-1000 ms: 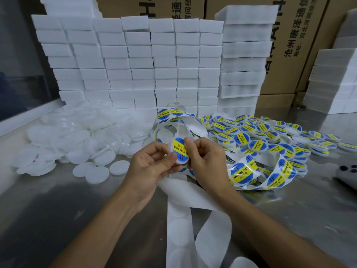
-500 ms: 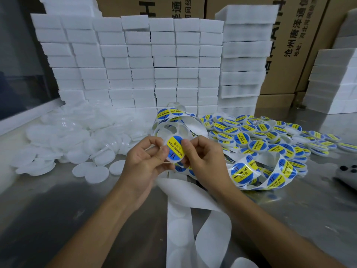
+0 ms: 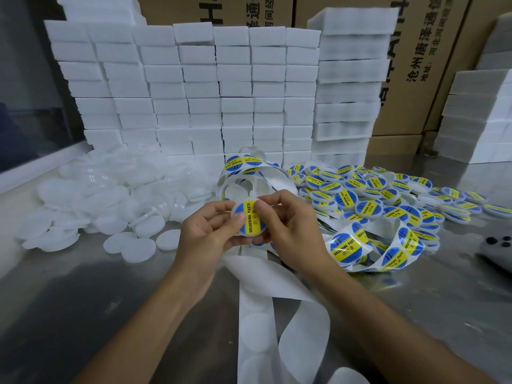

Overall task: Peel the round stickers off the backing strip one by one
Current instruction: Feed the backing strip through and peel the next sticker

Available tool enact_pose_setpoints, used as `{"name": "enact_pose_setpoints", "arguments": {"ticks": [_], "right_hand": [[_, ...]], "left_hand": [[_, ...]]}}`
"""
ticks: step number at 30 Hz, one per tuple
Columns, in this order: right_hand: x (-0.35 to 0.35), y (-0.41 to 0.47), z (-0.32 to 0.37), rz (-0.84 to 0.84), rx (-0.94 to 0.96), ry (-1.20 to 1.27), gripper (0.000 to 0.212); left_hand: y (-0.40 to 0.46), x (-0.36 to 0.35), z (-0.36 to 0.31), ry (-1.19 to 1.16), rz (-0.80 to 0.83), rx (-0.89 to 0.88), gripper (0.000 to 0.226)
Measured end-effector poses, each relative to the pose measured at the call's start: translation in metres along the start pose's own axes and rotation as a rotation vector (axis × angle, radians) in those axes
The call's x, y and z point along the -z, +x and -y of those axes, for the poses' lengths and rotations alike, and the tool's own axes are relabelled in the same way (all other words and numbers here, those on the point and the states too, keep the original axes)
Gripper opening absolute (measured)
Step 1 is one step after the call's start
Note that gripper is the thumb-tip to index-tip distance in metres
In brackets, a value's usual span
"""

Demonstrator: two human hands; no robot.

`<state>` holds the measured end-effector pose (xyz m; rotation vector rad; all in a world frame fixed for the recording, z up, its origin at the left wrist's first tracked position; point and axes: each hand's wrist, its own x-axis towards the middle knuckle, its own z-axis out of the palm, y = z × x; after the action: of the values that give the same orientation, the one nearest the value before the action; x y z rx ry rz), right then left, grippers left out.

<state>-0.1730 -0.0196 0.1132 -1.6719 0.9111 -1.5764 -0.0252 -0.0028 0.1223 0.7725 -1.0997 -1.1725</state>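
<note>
Left hand [image 3: 213,231]: grips a white disc [image 3: 249,217] by its left edge, thumb on its face.
Right hand [image 3: 288,220]: thumb presses the round sticker [image 3: 250,218] onto the disc, fingers curled behind it.
Sticker: blue and yellow, reads SOLDERING PASTE, held above the counter [image 3: 110,286] at centre.
Strip [image 3: 277,309]: bare white backing trails from under the hands toward the viewer; the stickered part loops to the right.
Plain discs [image 3: 110,200]: heaped at left on the counter.
Labelled discs [image 3: 374,189]: heaped at right.
Foam blocks [image 3: 194,87]: stacked behind.
</note>
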Motion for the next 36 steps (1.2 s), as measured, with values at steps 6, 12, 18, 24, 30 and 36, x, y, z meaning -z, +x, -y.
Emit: {"name": "enact_pose_setpoints", "arguments": {"ticks": [6,12,18,24,30,36], "right_hand": [[0.002,-0.001,-0.002,0.042,0.071,-0.168,0.039],[0.007,-0.001,0.001,0.077,0.400,-0.538,0.055],[0.024,0.005,0.005,0.020,0.351,-0.587,0.035],[0.072,0.043,-0.009,-0.225,0.051,-0.689,0.020],[0.101,0.074,-0.041,-0.152,-0.147,-0.940,0.021],[0.102,0.090,-0.058,0.056,-0.218,-1.131,0.027]], "left_hand": [[0.000,0.003,0.000,0.036,-0.052,-0.011,0.017],[0.001,0.004,0.003,0.068,-0.105,-0.008,0.021],[0.001,0.004,0.004,0.180,-0.047,-0.037,0.025],[0.012,0.017,0.024,0.769,-0.159,-0.145,0.006],[0.016,0.027,0.037,0.867,-0.138,0.002,0.032],[0.018,0.031,0.039,0.879,-0.188,-0.083,0.030]]}}
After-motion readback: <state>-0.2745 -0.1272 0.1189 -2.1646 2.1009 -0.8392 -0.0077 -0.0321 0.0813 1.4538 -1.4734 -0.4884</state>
